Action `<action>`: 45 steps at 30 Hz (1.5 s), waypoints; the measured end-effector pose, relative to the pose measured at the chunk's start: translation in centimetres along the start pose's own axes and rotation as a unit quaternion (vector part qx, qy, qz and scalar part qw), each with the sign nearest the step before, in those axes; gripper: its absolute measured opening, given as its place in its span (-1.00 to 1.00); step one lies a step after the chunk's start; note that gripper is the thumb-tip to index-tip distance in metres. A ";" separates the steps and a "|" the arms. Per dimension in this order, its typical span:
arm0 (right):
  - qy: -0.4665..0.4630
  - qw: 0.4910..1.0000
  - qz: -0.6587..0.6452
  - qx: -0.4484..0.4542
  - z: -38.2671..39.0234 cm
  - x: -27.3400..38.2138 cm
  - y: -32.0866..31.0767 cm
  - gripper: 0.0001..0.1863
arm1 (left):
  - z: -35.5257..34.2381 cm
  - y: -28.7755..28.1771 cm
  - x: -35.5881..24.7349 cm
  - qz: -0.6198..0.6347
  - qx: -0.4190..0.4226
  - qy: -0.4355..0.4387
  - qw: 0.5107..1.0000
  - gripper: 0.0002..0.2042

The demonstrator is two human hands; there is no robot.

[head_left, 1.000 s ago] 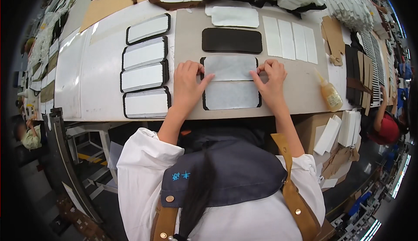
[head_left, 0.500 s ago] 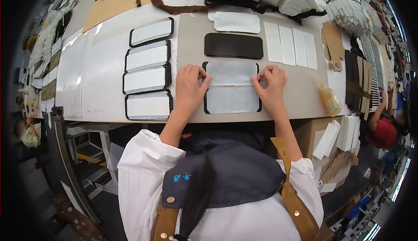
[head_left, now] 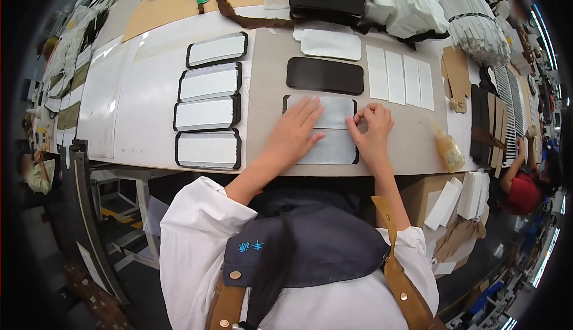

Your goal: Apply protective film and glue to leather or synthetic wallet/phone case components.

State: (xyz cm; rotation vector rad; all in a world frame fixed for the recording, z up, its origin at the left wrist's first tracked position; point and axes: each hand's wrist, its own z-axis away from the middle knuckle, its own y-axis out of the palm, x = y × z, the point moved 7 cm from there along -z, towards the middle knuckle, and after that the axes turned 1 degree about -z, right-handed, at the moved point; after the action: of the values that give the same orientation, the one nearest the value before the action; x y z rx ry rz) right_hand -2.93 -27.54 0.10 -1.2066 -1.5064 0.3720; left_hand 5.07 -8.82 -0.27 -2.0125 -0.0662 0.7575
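In front of me on the table lies a black-edged panel with a pale grey lining sheet (head_left: pixel 334 145) on it, parted by a seam across its middle. My left hand (head_left: pixel 293 132) rests flat over the left half of this sheet, fingers stretched out and thumb apart. At the right edge, near the seam, my right hand (head_left: pixel 373 128) is closed, its thumb and forefinger pinching the sheet's edge. Just beyond lies a plain black panel (head_left: pixel 325 76). White padded pieces (head_left: pixel 331 44) sit behind that.
At left, several black-edged panels with white strips (head_left: pixel 206 113) form a column. White strips (head_left: pixel 395 78) lie to the right, near a glue bottle (head_left: pixel 449 152). Black panels are stacked (head_left: pixel 326 5) at the back, beside white bundles (head_left: pixel 413 5). A box of scraps (head_left: pixel 456 210) stands below the table's right edge.
My left hand has left the sheet's left edge and moved right, flattening over the sheet. The right hand stays at the right edge. The view has shifted slightly.
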 end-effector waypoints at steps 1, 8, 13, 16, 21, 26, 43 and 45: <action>-0.002 1.000 0.002 0.003 0.0 0.1 0.0 -0.77 | 0.0 0.6 -0.3 -0.010 0.032 0.011 0.999 -0.30; -0.065 0.997 0.029 -0.025 -0.5 2.2 -0.8 -0.44 | 0.2 2.1 -0.2 -0.088 0.104 0.006 0.991 -0.15; -0.162 0.971 0.036 0.171 0.3 4.4 2.8 -0.17 | 0.3 2.3 0.1 -0.107 0.113 0.010 0.988 -0.14; -0.145 0.958 0.076 0.235 1.5 4.2 3.1 -0.08 | 0.9 1.6 0.6 -0.124 0.111 0.002 0.986 -0.14; -0.098 0.964 0.119 0.216 2.0 1.6 0.6 -0.08 | 2.7 0.1 2.4 -0.155 0.135 -0.060 0.977 -0.14; -0.123 0.973 0.187 0.061 -2.5 -3.5 -2.7 -0.45 | 3.1 -1.9 3.5 -0.155 0.031 -0.121 0.980 -0.13; -0.207 0.942 0.259 0.052 -6.8 -3.7 -2.7 -0.68 | -2.8 6.7 -3.0 -0.137 0.095 0.041 0.985 -0.04; -0.197 0.955 0.220 0.024 -7.1 -4.2 -3.2 -0.76 | -2.8 6.5 -3.2 -0.138 0.095 0.046 0.985 -0.03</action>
State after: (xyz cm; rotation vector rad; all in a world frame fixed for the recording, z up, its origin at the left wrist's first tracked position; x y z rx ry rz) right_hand 1.15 -35.01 2.66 -1.4900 -1.5362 0.9905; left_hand 2.34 -15.64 -2.91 -1.8056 -0.2074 0.4763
